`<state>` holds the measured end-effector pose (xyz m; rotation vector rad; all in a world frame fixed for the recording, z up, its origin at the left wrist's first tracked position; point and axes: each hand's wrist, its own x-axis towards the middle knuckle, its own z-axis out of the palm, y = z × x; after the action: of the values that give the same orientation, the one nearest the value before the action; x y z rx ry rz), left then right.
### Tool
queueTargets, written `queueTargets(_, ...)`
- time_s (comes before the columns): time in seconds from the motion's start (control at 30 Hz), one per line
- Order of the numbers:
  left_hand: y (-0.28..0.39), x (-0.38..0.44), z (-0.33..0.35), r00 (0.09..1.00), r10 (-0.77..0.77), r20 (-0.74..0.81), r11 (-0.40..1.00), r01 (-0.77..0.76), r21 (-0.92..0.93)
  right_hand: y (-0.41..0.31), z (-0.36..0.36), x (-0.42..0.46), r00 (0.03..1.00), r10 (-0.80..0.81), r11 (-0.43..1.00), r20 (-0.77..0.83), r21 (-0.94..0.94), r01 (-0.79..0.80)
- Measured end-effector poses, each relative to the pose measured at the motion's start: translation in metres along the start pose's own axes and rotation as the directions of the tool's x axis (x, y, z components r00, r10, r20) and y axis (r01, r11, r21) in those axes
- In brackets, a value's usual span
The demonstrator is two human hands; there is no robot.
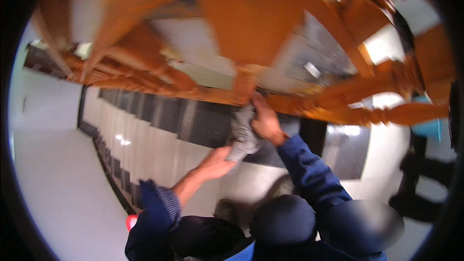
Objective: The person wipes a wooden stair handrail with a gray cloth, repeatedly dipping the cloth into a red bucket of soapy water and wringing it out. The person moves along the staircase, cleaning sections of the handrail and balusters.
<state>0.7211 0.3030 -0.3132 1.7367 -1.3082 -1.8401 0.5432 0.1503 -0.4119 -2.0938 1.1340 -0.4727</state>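
A crumpled grey cloth hangs between my two hands, just below a wooden rail. The cloth's lower end is gripped by my left hand. Higher up, my right hand holds its upper part, with the fingertips up against the rail by a short wooden post. Some of the right fingers are hidden behind the cloth and the wood. A broad orange-brown wooden panel, blurred, widens above the post towards the top of the view.
A turned wooden spindle sticks out to the right, near a light-blue container. Dark seat-like furniture stands below it. Black-and-white tiles cover the floor, beside a pale wall. My knees are close below my hands.
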Motion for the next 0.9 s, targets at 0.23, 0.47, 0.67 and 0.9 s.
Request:
queueTargets(0.23,0.005,0.008,-0.006,0.997,0.017,-0.078,0.998,-0.012,0.068,-0.001,-0.016,0.011,0.923,0.38,0.642,0.057,0.702,-0.307)
queueTargets(0.47,0.002,0.016,-0.002,0.988,0.08,-0.133,0.994,-0.068,0.087,-0.017,0.011,0.003,0.977,0.067,0.997,-0.202,0.05,-0.058)
queueTargets(0.67,0.012,0.012,-0.006,0.996,0.034,-0.088,0.996,-0.026,0.084,-0.013,0.005,-0.011,0.965,0.19,0.976,-0.18,0.14,-0.166)
queueTargets(0.9,0.002,0.006,-0.004,0.964,0.099,-0.245,0.995,-0.094,0.032,-0.032,-0.006,0.005,0.912,0.175,0.958,-0.372,0.278,-0.07)
